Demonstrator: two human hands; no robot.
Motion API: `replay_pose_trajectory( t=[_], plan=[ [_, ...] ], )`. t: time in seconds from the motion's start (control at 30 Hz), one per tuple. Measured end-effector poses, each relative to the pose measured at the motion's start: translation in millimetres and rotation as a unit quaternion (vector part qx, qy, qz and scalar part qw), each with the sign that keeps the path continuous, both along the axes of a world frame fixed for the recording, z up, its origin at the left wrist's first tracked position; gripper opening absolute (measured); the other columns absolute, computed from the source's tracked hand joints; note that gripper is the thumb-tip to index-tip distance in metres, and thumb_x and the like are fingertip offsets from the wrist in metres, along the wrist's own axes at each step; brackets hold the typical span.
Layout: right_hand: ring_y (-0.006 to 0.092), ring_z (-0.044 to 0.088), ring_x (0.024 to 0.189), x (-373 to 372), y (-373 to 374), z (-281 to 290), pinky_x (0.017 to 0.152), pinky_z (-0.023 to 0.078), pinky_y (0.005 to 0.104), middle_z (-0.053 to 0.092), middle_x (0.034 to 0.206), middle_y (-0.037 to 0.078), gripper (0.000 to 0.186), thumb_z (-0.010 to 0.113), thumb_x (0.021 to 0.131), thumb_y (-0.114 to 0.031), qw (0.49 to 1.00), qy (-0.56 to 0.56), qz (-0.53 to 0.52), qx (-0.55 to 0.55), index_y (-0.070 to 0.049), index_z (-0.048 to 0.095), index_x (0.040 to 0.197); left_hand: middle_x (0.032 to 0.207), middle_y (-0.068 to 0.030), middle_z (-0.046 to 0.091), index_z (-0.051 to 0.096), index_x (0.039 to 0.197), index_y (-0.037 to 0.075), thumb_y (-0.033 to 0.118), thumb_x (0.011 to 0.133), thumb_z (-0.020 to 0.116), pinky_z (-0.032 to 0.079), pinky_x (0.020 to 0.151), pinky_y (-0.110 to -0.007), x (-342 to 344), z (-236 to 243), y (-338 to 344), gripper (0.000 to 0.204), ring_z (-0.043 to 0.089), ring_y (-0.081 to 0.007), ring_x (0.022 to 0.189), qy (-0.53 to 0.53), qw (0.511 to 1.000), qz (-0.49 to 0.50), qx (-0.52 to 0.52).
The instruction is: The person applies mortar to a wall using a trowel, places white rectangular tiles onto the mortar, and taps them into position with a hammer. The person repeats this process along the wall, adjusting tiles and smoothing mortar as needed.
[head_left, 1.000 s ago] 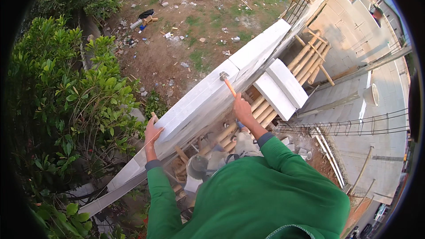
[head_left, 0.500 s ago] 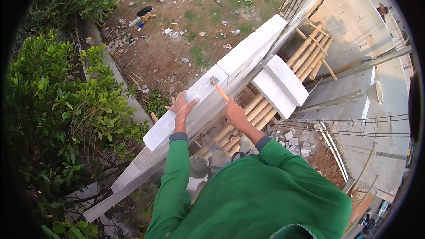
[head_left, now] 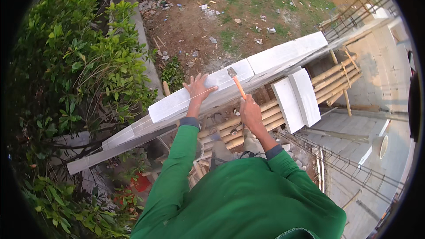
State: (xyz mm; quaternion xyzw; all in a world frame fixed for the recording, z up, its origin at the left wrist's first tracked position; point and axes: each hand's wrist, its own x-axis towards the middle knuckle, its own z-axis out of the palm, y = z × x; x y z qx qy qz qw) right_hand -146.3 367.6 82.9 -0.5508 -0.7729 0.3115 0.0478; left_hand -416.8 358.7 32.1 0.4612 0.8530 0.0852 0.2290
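My right hand (head_left: 251, 114) is wrapped round the orange handle of a hammer (head_left: 239, 87). The hammer's metal head is over the top of a long white lightweight concrete block (head_left: 168, 105), near its right end; whether it touches I cannot tell. My left hand (head_left: 198, 90) lies on the same block with its fingers spread, further left. A thin string runs along the block, close to that hand. To the right, another white block (head_left: 287, 53) continues the wall's top course, end to end with the first.
Bamboo poles (head_left: 270, 116) form a scaffold on my side of the wall, with two loose white blocks (head_left: 290, 104) on it. Steel rebar cages (head_left: 354, 15) stand at the far right. A leafy tree (head_left: 75, 62) grows at the left. Littered ground lies beyond the wall.
The view has turned, so the wall runs flatter across it. The hammer head stays over the block's right end, and my left hand stays on the block.
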Motion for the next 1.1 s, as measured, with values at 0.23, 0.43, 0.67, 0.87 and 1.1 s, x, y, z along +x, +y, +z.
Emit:
replay_pose_trajectory(
  t=[0.23, 0.43, 0.67, 0.87, 1.1],
  plan=[
    [0.0479, 0.071, 0.09, -120.0, 25.2, 56.9, 0.075, 0.055, 0.0588, 0.068, 0.109, 0.025, 0.027, 0.058, 0.102, -0.019, 0.951, 0.062, 0.279, 0.12, -0.001, 0.055, 0.122, 0.161, -0.0162, 0.05, 0.061, 0.149, 0.026, 0.068, 0.071, 0.082, -0.002, 0.124, -0.075, 5.5, -24.7, -15.2, 0.091, 0.026, -0.0415, 0.159, -0.002, 0.988, 0.021, 0.151],
    [0.0395, 0.075, 0.086, -297.7, -18.9, 85.0, 0.072, 0.06, 0.0517, 0.071, 0.105, 0.021, 0.035, 0.055, 0.103, -0.017, 0.796, -0.026, 0.537, 0.277, -0.01, 0.054, 0.137, 0.154, -0.0201, 0.055, 0.044, 0.159, 0.012, 0.055, 0.094, 0.06, 0.012, 0.13, -0.062, 24.9, -63.0, -9.9, 0.079, 0.035, -0.0388, 0.155, -0.08, 0.885, 0.174, 0.424],
    [0.0394, 0.076, 0.093, -450.5, -131.3, 78.8, 0.076, 0.061, 0.0496, 0.074, 0.109, 0.021, 0.055, 0.056, 0.099, -0.013, 0.669, -0.012, 0.676, 0.31, -0.027, 0.054, 0.151, 0.162, -0.0086, 0.051, 0.047, 0.158, 0.018, 0.067, 0.093, 0.06, 0.015, 0.131, -0.051, 45.5, -55.6, -0.6, 0.083, 0.034, -0.032, 0.156, -0.73, 0.208, 0.292, 0.581],
    [0.0344, 0.078, 0.097, -494.1, -191.9, 94.2, 0.079, 0.062, 0.0459, 0.076, 0.105, 0.024, 0.03, 0.06, 0.095, -0.013, 0.55, -0.262, 0.747, 0.267, -0.01, 0.075, 0.121, 0.165, -0.0095, 0.047, 0.047, 0.159, 0.019, 0.066, 0.091, 0.062, 0.01, 0.13, -0.057, 45.6, -72.7, 0.2, 0.083, 0.027, -0.0347, 0.158, -0.731, 0.271, 0.254, 0.572],
    [0.0394, 0.077, 0.088, -424.1, -193.8, 102.7, 0.074, 0.061, 0.0506, 0.074, 0.099, 0.029, 0.027, 0.061, 0.097, -0.022, 0.752, -0.028, 0.628, 0.197, -0.001, 0.068, 0.112, 0.168, -0.0126, 0.041, 0.048, 0.159, 0.019, 0.065, 0.086, 0.069, 0.002, 0.129, -0.066, 14.7, -77.4, -27.3, 0.089, 0.017, -0.04, 0.161, 0.041, 0.95, 0.091, 0.297]
  ],
)
